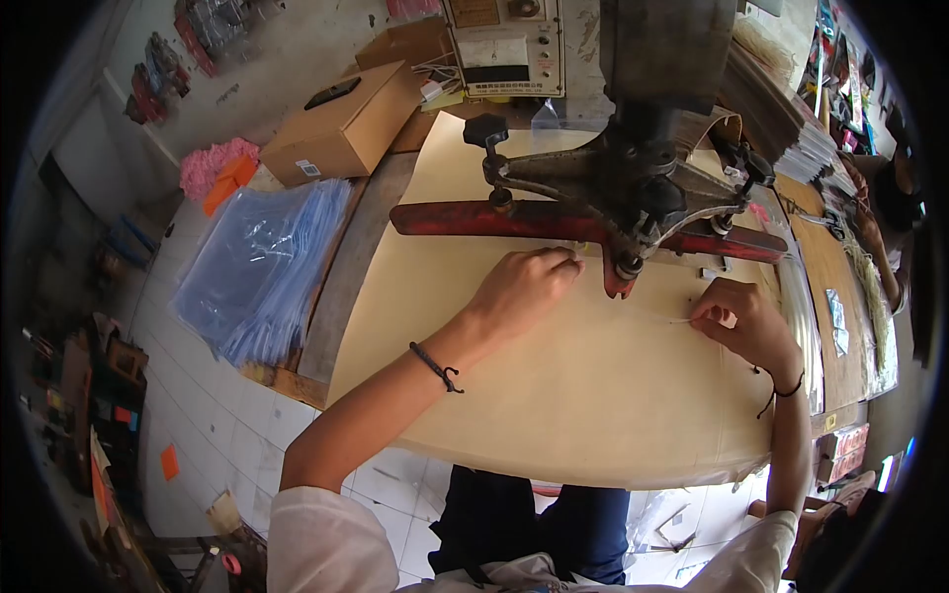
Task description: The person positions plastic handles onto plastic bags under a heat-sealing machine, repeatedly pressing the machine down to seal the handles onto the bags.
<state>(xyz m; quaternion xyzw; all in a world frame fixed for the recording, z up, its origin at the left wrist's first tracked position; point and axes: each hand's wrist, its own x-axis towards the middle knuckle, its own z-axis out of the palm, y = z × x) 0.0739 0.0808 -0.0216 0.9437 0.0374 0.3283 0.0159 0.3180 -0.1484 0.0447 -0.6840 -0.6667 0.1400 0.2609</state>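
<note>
My left hand point(526, 284) is closed in a pinch at the front edge of a red press bar point(465, 219). My right hand point(743, 318) pinches the edge of a thin clear plastic sheet point(676, 320), which is hard to see against the tan work surface point(514, 395). The sheet seems to reach toward my left fingertips, but what they hold is too small to make out. Above both hands hangs the dark metal head point(643, 183) of a press machine, which carries the red bar.
A stack of clear bluish plastic sleeves point(267, 262) lies left of the work surface, near a cardboard box point(341, 124). A control box point(507, 49) stands behind. At right are a wooden table point(825, 267), stacked sheets point(791, 119) and another person's arm point(875, 227).
</note>
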